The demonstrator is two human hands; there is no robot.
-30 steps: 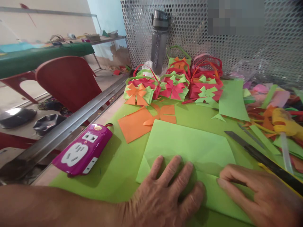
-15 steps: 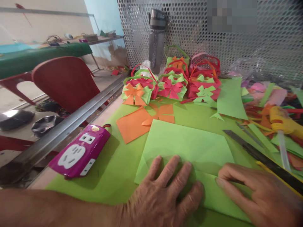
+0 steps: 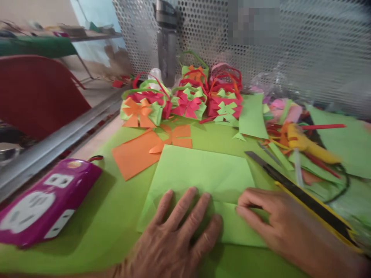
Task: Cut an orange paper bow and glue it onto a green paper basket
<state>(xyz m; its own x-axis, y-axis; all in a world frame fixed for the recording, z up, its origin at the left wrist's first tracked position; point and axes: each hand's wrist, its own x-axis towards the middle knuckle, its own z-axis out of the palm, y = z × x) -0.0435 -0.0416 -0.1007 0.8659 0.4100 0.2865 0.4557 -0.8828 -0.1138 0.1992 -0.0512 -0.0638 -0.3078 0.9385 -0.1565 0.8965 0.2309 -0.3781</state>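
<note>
A light green sheet of paper [image 3: 203, 166] lies on the green work surface, its near part folded up into a flap. My left hand [image 3: 179, 231] rests flat over the fold with its fingers spread, pressing the paper down. At the right end of the flap, my right hand [image 3: 272, 220] is closed, thumb and forefinger pinching the paper's folded edge. Just beyond the sheet lie an orange paper rectangle [image 3: 136, 154] and orange bow-shaped cutouts [image 3: 181, 135]. To the right of the sheet is a yellow and black utility knife [image 3: 301, 197] with its blade out.
A purple power socket [image 3: 55, 200] sits at the left. Several small paper bags with bows [image 3: 188, 104] stand at the back before a grey bottle [image 3: 167, 50] and perforated metal panel. A yellow glue gun [image 3: 310, 144] lies among scraps at right. A red chair [image 3: 37, 92] stands beyond the edge.
The view has swung to the right, so everything sits further left and more of the glue gun shows. Both hands keep about the same hold on the paper.
</note>
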